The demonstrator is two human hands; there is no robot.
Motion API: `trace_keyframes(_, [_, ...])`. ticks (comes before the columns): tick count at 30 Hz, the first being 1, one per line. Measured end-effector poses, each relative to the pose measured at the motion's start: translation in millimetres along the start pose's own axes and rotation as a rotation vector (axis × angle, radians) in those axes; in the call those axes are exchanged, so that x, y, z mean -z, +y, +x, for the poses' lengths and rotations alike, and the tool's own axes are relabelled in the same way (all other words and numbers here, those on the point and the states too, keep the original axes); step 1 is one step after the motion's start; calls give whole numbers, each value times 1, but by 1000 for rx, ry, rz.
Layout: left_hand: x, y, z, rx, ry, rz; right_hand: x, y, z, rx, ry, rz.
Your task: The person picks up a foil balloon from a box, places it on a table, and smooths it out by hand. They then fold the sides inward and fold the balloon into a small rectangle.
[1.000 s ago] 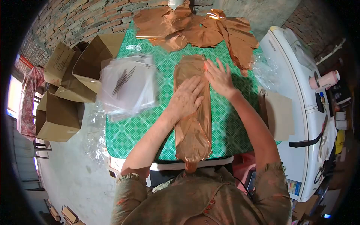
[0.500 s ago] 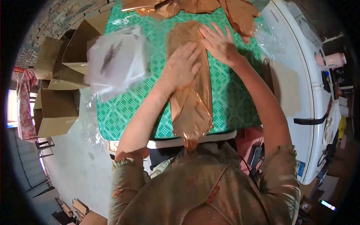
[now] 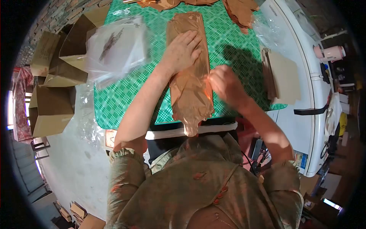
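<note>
A long copper-coloured foil balloon [image 3: 190, 93], folded flat, lies lengthwise on the green checked tablecloth [image 3: 152, 57]. Its lower end tapers to a narrow see-through tail that hangs over the table's front edge. My left hand [image 3: 182, 51] rests on the upper half of the foil, fingers stretched out and pressing flat. At the foil's right edge, my right hand [image 3: 227, 84] is curled closed, slightly blurred, with its fingertips at the edge. How much foil is between those fingers is partly hidden.
More copper foil pieces [image 3: 240, 15] lie at the table's far side. A stack of clear plastic bags [image 3: 118, 49] sits on the left. Open cardboard boxes [image 3: 53, 108] stand left of the table. To the right are cardboard sheets [image 3: 284, 76] and a white appliance [image 3: 314, 107].
My right hand has moved down along the foil's right edge, and its spread fingers have curled in. The left hand stays flat on the foil. The view has shifted slightly.
</note>
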State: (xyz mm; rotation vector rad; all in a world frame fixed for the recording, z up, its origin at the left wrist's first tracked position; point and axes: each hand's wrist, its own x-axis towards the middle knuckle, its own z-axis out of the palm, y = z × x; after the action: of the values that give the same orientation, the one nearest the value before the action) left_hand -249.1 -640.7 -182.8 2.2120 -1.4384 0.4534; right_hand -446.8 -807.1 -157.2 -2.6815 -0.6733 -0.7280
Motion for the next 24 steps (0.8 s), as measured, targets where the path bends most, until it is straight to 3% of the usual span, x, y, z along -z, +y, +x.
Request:
trace_keyframes(9, [1, 0, 0, -17, -4, 57, 39, -92, -43, -11, -152, 34])
trace_keyframes(13, [2, 2, -1, -20, 6, 52, 30, -65, -8, -53, 35, 101])
trace_keyframes(21, [10, 6, 1, -8, -21, 23, -9, 18, 36, -167, -18, -41])
trace_keyframes(24, [11, 6, 1, 1, -40, 1, -21, 48, 52, -110, 106, -106])
